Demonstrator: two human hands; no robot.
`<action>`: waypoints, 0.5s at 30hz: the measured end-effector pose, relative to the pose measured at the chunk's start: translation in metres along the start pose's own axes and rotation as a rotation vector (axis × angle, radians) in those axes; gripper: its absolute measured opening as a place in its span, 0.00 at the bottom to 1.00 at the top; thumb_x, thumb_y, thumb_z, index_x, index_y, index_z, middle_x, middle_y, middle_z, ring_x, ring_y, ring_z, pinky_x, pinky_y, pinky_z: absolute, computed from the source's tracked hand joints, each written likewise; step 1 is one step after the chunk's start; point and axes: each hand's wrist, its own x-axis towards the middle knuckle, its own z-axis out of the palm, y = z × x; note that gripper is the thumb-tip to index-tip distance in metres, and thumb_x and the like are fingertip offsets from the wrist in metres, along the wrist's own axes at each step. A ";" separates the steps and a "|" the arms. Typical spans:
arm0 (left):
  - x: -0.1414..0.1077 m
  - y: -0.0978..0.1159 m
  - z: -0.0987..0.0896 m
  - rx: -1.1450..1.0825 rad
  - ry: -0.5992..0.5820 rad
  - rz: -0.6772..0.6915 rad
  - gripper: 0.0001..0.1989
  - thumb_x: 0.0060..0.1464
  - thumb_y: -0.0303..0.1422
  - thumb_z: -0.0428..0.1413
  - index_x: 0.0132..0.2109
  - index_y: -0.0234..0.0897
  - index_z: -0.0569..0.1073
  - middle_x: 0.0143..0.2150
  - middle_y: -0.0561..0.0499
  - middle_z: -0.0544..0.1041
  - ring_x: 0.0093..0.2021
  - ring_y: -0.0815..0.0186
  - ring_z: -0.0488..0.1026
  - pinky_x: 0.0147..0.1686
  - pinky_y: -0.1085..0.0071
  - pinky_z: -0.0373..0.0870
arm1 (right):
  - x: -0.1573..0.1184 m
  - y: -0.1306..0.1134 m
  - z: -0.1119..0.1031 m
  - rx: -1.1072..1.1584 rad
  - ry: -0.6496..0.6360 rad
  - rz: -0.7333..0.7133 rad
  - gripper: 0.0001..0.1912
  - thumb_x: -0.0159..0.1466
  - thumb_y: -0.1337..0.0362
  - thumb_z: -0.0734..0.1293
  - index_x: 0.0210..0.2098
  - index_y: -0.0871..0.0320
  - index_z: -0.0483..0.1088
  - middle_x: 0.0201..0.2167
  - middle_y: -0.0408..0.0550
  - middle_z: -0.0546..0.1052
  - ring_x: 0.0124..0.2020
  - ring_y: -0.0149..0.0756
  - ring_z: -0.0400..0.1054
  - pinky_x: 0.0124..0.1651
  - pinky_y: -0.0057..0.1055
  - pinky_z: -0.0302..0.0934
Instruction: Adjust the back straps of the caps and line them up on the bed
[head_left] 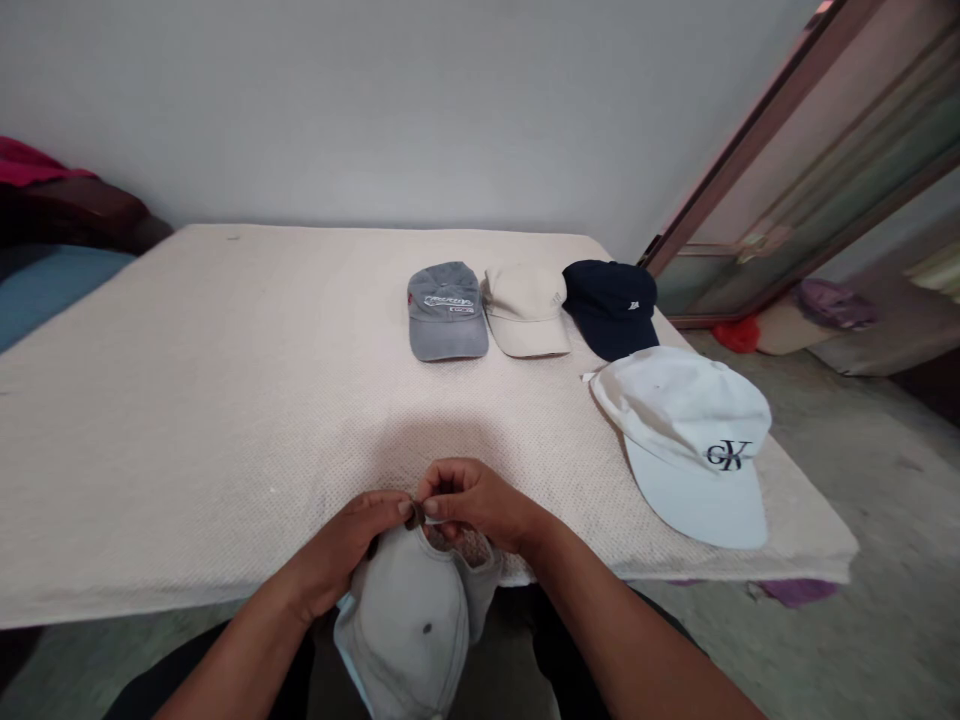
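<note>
A light grey baseball cap hangs at the table's front edge, its back opening and strap turned up toward the table. My left hand pinches the strap by a small brown buckle. Close beside it, my right hand pinches the strap's other end between thumb and fingers. The fingertips of both hands almost meet. The cap's brim is mostly hidden underneath. To the right lies a white cap with dark letters on its front.
Behind, a grey cap, a beige cap and a navy cap sit in a row on the table's cream cloth. A wall rises behind the table. A framed door stands at right.
</note>
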 end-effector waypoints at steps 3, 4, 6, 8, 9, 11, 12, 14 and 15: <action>0.000 -0.001 0.000 0.015 0.018 0.000 0.14 0.48 0.41 0.58 0.31 0.32 0.77 0.27 0.47 0.76 0.30 0.62 0.70 0.31 0.69 0.64 | 0.000 -0.001 -0.001 -0.021 -0.011 0.007 0.09 0.53 0.64 0.70 0.31 0.61 0.69 0.20 0.40 0.69 0.18 0.22 0.59 0.20 0.21 0.52; 0.000 -0.001 0.000 0.017 0.024 -0.008 0.14 0.48 0.41 0.58 0.31 0.32 0.77 0.26 0.47 0.76 0.29 0.62 0.70 0.31 0.69 0.64 | 0.000 0.000 -0.002 -0.029 -0.017 0.006 0.09 0.53 0.65 0.70 0.32 0.61 0.69 0.20 0.39 0.69 0.17 0.22 0.59 0.20 0.21 0.52; 0.000 -0.001 0.000 0.012 0.024 -0.025 0.14 0.47 0.42 0.58 0.31 0.33 0.77 0.26 0.48 0.76 0.29 0.62 0.70 0.31 0.69 0.64 | 0.000 0.000 -0.003 -0.042 -0.027 -0.006 0.09 0.53 0.65 0.70 0.32 0.60 0.69 0.20 0.39 0.69 0.17 0.22 0.59 0.21 0.21 0.53; -0.001 0.000 0.001 -0.005 0.007 -0.030 0.14 0.48 0.41 0.58 0.30 0.33 0.76 0.26 0.48 0.76 0.29 0.63 0.70 0.31 0.69 0.64 | 0.001 0.002 -0.004 -0.045 -0.031 -0.015 0.10 0.53 0.64 0.70 0.33 0.60 0.68 0.22 0.39 0.70 0.18 0.22 0.60 0.22 0.21 0.54; -0.001 0.000 0.001 -0.017 -0.007 -0.032 0.13 0.49 0.41 0.58 0.29 0.34 0.76 0.26 0.48 0.76 0.29 0.63 0.70 0.32 0.69 0.64 | 0.001 0.002 -0.004 -0.044 -0.032 -0.017 0.10 0.53 0.64 0.70 0.34 0.60 0.68 0.23 0.39 0.70 0.19 0.22 0.60 0.22 0.21 0.54; -0.001 0.001 0.001 -0.040 -0.032 -0.038 0.13 0.49 0.40 0.58 0.29 0.33 0.76 0.26 0.48 0.76 0.29 0.63 0.70 0.33 0.69 0.64 | 0.001 0.003 -0.004 -0.044 -0.028 -0.017 0.10 0.54 0.63 0.69 0.34 0.60 0.68 0.25 0.40 0.70 0.19 0.22 0.61 0.22 0.21 0.54; -0.001 0.001 0.000 -0.048 -0.035 -0.042 0.13 0.49 0.40 0.58 0.29 0.33 0.76 0.26 0.48 0.76 0.29 0.63 0.71 0.33 0.69 0.65 | 0.001 0.003 -0.003 -0.046 -0.019 -0.021 0.10 0.55 0.62 0.69 0.34 0.60 0.68 0.25 0.40 0.70 0.19 0.22 0.61 0.22 0.21 0.54; 0.000 0.001 -0.001 -0.055 -0.024 -0.050 0.13 0.48 0.40 0.59 0.29 0.33 0.76 0.25 0.48 0.76 0.30 0.62 0.71 0.33 0.69 0.65 | 0.001 0.003 -0.001 -0.062 0.015 -0.036 0.09 0.56 0.62 0.68 0.34 0.60 0.68 0.25 0.40 0.69 0.19 0.21 0.61 0.22 0.21 0.54; 0.000 0.000 -0.001 -0.055 -0.014 -0.051 0.13 0.48 0.40 0.59 0.29 0.33 0.77 0.25 0.48 0.76 0.30 0.61 0.72 0.33 0.69 0.65 | 0.002 0.004 0.000 -0.078 0.041 -0.044 0.08 0.56 0.62 0.68 0.33 0.60 0.68 0.25 0.40 0.68 0.19 0.21 0.60 0.22 0.20 0.54</action>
